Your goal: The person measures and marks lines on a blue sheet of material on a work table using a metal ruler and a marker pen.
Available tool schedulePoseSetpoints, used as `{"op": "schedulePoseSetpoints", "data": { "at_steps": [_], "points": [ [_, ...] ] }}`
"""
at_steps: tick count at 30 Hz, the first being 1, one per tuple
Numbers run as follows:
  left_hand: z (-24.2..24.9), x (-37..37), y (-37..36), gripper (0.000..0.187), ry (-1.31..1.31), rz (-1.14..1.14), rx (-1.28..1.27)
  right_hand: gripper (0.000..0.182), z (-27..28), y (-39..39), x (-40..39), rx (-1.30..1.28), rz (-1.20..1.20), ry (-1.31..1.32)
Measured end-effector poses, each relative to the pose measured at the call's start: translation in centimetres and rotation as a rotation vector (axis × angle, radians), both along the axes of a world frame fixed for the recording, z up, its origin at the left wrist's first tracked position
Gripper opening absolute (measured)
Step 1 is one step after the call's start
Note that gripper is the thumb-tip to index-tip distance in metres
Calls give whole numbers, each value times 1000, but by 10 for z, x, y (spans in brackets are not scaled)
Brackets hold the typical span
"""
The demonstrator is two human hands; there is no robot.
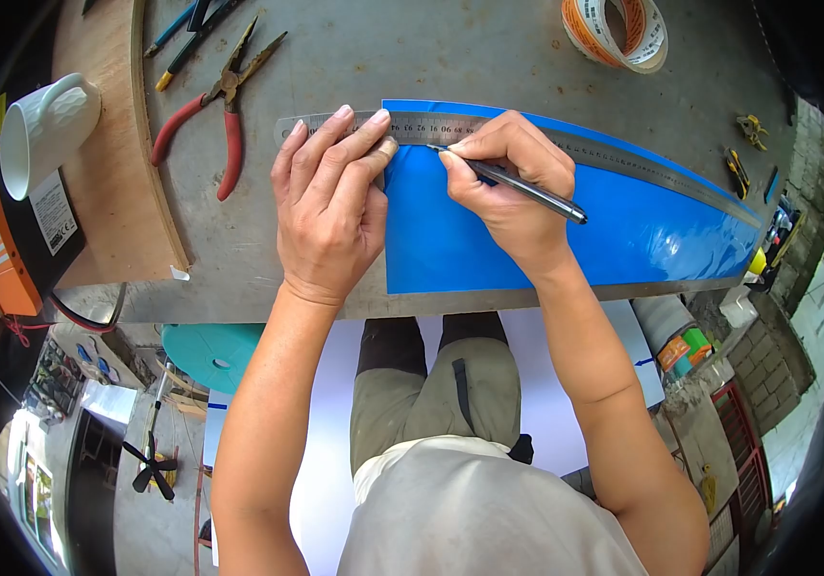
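Note:
A long steel ruler (614, 158) lies across a blue sheet (470, 240) on the metal table. My left hand (330, 192) rests over the ruler's left end, fingers stretched out and pressing it down, with the thumb near the sheet's left edge. In my right hand (518, 182) is a slim black pen (537, 192), pinched between thumb and fingers. Its tip touches or nearly touches the blue sheet at the ruler's lower edge, just right of my left fingertips. Whether it leaves a mark is too small to tell.
Red-handled pliers (227, 96) lie beyond my left hand, near a wooden board (124, 182). A white mug (47, 130) and an orange-black device (23, 230) stand at the left. A tape roll (580, 34) sits at the back; a yellow-black cutter (737, 173) lies at right.

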State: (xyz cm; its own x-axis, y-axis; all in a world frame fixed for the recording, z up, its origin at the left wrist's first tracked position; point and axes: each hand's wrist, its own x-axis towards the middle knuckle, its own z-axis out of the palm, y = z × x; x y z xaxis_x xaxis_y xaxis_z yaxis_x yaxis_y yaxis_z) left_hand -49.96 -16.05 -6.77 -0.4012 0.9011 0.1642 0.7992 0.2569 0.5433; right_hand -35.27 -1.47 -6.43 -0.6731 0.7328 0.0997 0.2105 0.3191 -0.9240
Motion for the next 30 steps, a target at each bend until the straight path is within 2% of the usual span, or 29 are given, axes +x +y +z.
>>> {"op": "schedulePoseSetpoints", "data": {
  "at_steps": [14, 16, 17, 19, 23, 25, 30],
  "points": [
    [1, -1, 0, 29, 2, -3, -1, 13, 1, 1, 2, -39, -6, -10],
    [1, -1, -1, 30, 0, -6, -10, 12, 1, 1, 4, -255, -71, 32],
    [1, -1, -1, 30, 0, -6, -11, 12, 3, 2, 4, -255, -71, 31],
    [2, -1, -1, 30, -3, -9, -12, 11, 8, 4, 4, -444, -116, 58],
    [1, 0, 0, 30, -6, -13, -5, 11, 10, 4, 6, -477, -121, 35],
    [0, -1, -1, 31, -14, -4, 10, 12, 10, 4, 7, -369, -99, 24],
    [1, 0, -1, 31, -39, 1, 30, 12, 12, 4, 7, -348, -110, 13]
  ]
}}
